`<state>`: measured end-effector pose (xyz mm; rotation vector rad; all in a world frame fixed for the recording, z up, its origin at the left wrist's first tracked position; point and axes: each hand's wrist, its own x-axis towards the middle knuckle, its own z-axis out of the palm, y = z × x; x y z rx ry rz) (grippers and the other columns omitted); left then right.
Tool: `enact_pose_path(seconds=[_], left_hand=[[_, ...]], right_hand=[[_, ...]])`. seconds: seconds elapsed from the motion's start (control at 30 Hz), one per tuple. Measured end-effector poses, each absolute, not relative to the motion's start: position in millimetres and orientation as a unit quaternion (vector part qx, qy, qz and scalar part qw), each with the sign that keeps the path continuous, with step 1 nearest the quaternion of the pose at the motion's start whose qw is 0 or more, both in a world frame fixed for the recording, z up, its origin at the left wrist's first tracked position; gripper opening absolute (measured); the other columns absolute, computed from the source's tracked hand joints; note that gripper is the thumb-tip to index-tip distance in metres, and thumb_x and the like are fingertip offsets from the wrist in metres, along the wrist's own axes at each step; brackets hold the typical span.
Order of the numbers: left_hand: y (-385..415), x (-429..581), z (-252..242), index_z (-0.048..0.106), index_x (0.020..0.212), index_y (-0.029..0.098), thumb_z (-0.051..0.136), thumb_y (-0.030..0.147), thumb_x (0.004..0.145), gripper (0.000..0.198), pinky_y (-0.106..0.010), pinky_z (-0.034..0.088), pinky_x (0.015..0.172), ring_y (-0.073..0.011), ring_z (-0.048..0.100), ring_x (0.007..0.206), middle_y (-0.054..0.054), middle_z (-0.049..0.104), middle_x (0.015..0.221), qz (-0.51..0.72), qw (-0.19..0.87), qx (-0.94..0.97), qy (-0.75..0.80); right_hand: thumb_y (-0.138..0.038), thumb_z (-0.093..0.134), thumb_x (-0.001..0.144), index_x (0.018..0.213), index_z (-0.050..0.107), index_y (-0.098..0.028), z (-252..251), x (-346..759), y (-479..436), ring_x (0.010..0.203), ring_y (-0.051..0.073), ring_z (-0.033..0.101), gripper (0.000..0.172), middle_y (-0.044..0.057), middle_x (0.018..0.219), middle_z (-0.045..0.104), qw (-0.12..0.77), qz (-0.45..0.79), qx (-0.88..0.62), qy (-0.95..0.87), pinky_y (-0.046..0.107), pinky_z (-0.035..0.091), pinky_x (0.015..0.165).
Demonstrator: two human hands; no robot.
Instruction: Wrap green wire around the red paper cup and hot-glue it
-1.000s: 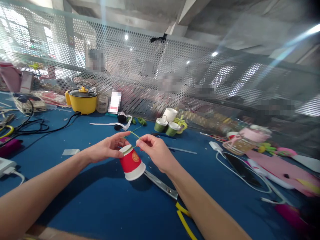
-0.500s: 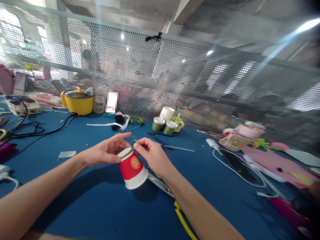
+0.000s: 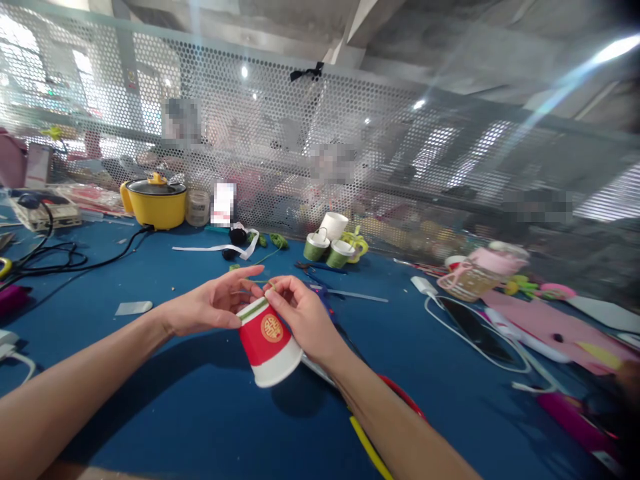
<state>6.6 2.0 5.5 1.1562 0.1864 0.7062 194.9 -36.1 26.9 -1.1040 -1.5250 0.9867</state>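
Note:
A red and white paper cup [image 3: 267,347] with a gold emblem hangs tilted above the blue table, its narrow end up. Green yarn [image 3: 253,309] is wrapped around that narrow end. My left hand [image 3: 217,300] grips the cup from the left, thumb on its side and fingers curled behind. At the cup's upper right edge, my right hand [image 3: 303,317] pinches the yarn against it between thumb and forefinger. A thin strand runs back from the fingers towards a small green yarn ball [image 3: 279,241]. Scissors with yellow handles [image 3: 369,447] lie partly hidden under my right forearm.
Two green-wrapped cups [image 3: 316,247] and a white cup [image 3: 334,225] stand by the perforated screen [image 3: 280,160]. A yellow electric pot [image 3: 156,203] is at the back left. To the right are a phone [image 3: 475,330], cables and a pink jug [image 3: 475,270].
My right fingertips have come down onto the cup's edge, laying the yarn against it. The cup has shifted slightly down and right. A red curved piece now shows beside my right forearm.

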Motion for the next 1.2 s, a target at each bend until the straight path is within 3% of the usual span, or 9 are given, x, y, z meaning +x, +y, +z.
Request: enact_pose_path(seconds=[0.1,0.27,0.47,0.63,0.8,0.93,1.07,1.2], left_hand=[[2,7,5,0.049,0.126,0.032,0.076,0.007,0.063,0.073,-0.033,0.038,0.095,-0.0183,0.050,0.110,-0.002,0.057,0.112,0.328,0.785,0.521,0.074],[3,5,3,0.048,0.128,0.029,0.076,0.007,0.061,0.076,-0.032,0.039,0.092,-0.0191,0.053,0.107,-0.004,0.058,0.112,0.322,0.804,0.494,0.070],[5,5,3,0.053,0.124,0.027,0.076,0.007,0.062,0.068,-0.032,0.039,0.093,-0.0188,0.054,0.107,-0.005,0.060,0.112,0.320,0.810,0.488,0.068],[11,6,-4,0.056,0.119,0.027,0.074,0.008,0.064,0.061,-0.038,0.037,0.097,-0.0216,0.053,0.113,-0.005,0.059,0.119,0.326,0.792,0.507,0.103],[13,9,-7,0.062,0.105,0.020,0.078,0.018,0.063,0.046,-0.041,0.038,0.097,-0.0232,0.053,0.109,-0.006,0.061,0.112,0.338,0.692,0.597,0.226],[4,15,-1,0.058,0.090,0.016,0.074,0.029,0.067,0.031,-0.036,0.043,0.084,-0.0203,0.056,0.093,-0.004,0.061,0.097,0.344,0.622,0.646,0.279],[-3,18,6,0.055,0.085,0.016,0.071,0.032,0.067,0.029,-0.033,0.043,0.078,-0.0198,0.055,0.087,-0.003,0.060,0.088,0.343,0.559,0.686,0.315],[-2,15,15,0.056,0.094,0.018,0.072,0.034,0.063,0.038,-0.035,0.041,0.081,-0.0229,0.054,0.096,-0.005,0.060,0.097,0.399,0.504,0.666,0.379]], right_hand=[[-0.042,0.063,0.077,0.074,0.051,-0.020,28,194,-38,0.082,0.017,0.060,0.025,0.004,0.094,0.063,0.490,0.417,-0.433,-0.632,0.032,0.048,0.075],[-0.046,0.059,0.081,0.080,0.051,-0.021,27,193,-42,0.076,0.016,0.060,0.026,0.003,0.083,0.064,0.469,0.448,-0.411,-0.641,0.031,0.048,0.070],[-0.043,0.055,0.084,0.078,0.048,-0.021,27,194,-43,0.075,0.015,0.056,0.023,0.001,0.082,0.059,0.480,0.383,-0.417,-0.670,0.030,0.047,0.071],[-0.035,0.051,0.086,0.078,0.048,-0.022,23,198,-38,0.075,0.015,0.056,0.016,0.002,0.081,0.058,0.465,0.310,-0.444,-0.700,0.030,0.047,0.070],[-0.025,0.046,0.087,0.077,0.046,-0.023,14,199,-31,0.074,0.017,0.055,0.010,0.003,0.080,0.059,0.421,0.192,-0.468,-0.753,0.033,0.046,0.071],[-0.020,0.044,0.087,0.076,0.045,-0.023,11,194,-31,0.076,0.018,0.054,0.011,0.005,0.081,0.057,0.399,0.130,-0.461,-0.782,0.034,0.046,0.072],[-0.017,0.044,0.087,0.076,0.044,-0.023,14,190,-35,0.076,0.018,0.054,0.012,0.004,0.079,0.056,0.394,0.105,-0.441,-0.800,0.033,0.046,0.070],[-0.019,0.044,0.088,0.076,0.045,-0.023,19,192,-38,0.076,0.018,0.053,0.012,0.004,0.080,0.057,0.392,0.098,-0.442,-0.801,0.033,0.045,0.071]])
